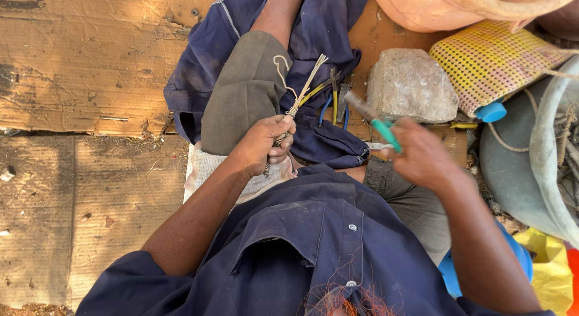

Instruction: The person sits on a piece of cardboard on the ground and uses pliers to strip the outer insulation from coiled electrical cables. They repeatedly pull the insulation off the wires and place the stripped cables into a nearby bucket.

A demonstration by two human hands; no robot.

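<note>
Left hand point(262, 144) clenched round the wire bundle point(300, 98), its long axis slanting up and away to the right, while the right hand point(422, 153), close alongside, grips a green-handled tool point(374, 120).

Beside my knee: a grey rough rock point(409, 85), next to it a yellow woven plastic mat point(490, 60). Orange plastic basin point(422, 11) above those. Yellow-handled pliers point(333, 92) on the dark blue cloth point(329, 144). Worn cardboard sheets point(78, 98) under everything.
</note>
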